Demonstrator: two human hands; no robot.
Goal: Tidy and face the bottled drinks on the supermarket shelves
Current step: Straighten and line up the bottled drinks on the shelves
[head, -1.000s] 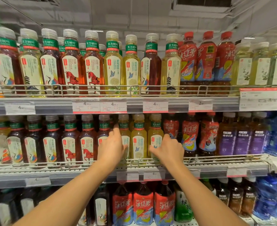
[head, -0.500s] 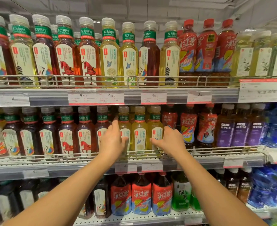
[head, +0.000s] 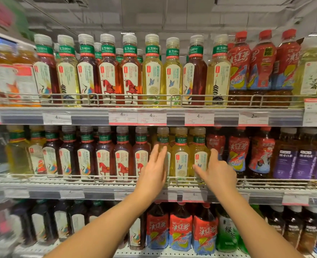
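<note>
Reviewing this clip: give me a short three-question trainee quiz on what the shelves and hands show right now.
1. True or false: both hands are at the middle shelf.
2. Multiple choice: the bottles between the two hands hold liquid that is A) pale yellow, B) purple, C) clear blue.
3. Short answer: what picture is on the labels of the dark tea bottles just left of the left hand?

Key
1. True. The left hand and right hand both reach in above the wire rail.
2. A. The pale yellow tea bottles stand between them.
3. A red horse, on the horse-label bottles.
</note>
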